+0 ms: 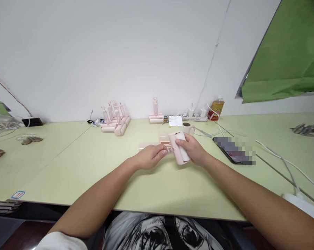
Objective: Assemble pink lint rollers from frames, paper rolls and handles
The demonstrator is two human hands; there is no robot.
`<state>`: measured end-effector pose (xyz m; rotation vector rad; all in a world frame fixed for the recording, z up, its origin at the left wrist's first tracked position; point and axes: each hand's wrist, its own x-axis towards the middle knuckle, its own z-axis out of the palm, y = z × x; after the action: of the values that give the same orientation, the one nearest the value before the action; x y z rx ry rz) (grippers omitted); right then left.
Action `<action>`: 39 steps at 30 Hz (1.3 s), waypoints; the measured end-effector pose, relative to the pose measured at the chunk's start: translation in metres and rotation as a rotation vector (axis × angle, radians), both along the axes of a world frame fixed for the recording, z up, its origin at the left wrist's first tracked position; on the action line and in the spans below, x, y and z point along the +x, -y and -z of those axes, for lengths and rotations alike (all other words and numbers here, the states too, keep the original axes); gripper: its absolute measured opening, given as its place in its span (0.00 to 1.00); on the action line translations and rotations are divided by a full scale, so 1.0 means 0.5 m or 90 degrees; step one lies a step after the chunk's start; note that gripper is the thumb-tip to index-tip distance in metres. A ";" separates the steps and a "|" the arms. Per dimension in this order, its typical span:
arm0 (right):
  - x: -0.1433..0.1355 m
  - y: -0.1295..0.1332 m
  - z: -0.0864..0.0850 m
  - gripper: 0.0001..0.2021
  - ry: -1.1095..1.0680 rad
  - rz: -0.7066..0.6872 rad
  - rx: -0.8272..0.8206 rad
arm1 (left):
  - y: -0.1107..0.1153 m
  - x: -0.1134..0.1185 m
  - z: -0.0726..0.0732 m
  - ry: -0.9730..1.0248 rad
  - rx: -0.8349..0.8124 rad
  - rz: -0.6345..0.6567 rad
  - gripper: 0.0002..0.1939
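In front of my chest I hold a pink lint roller (174, 150) with a white paper roll showing along its side. My right hand (195, 148) is closed around the roller head, the thumb lying on the white roll. The fingers of my left hand (152, 155) are pinched on the clear pinkish handle at the roller's left side. Just behind my hands lie pale pink pieces (146, 144), partly covered by the left hand and the roller. A short white roll (186, 127) with a dark hollow core stands beyond the right hand.
Several pink lint rollers (115, 121) stand with handles up at the back left, and another lint roller (156, 116) by the wall. Right of it are a power strip (198, 118), a drink bottle (216, 108) and white cables. A phone (232, 151) lies right.
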<state>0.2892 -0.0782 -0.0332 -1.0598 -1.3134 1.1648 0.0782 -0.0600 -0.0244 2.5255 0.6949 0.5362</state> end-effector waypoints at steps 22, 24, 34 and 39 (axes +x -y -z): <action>-0.023 0.015 0.018 0.12 0.139 0.063 0.061 | 0.007 -0.006 -0.009 -0.089 0.027 -0.005 0.21; -0.024 0.015 0.019 0.12 0.151 0.073 0.078 | 0.008 -0.006 -0.010 -0.091 0.028 -0.007 0.21; -0.029 0.016 0.037 0.15 0.154 0.073 0.087 | 0.009 -0.007 -0.013 -0.095 0.029 0.000 0.19; -0.032 0.018 0.036 0.15 0.132 0.072 0.103 | 0.007 -0.003 -0.009 -0.113 0.064 -0.012 0.18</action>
<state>0.2730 -0.0874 -0.0511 -1.1419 -1.4623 0.8677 0.0766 -0.0634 -0.0199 2.6868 0.7733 0.3647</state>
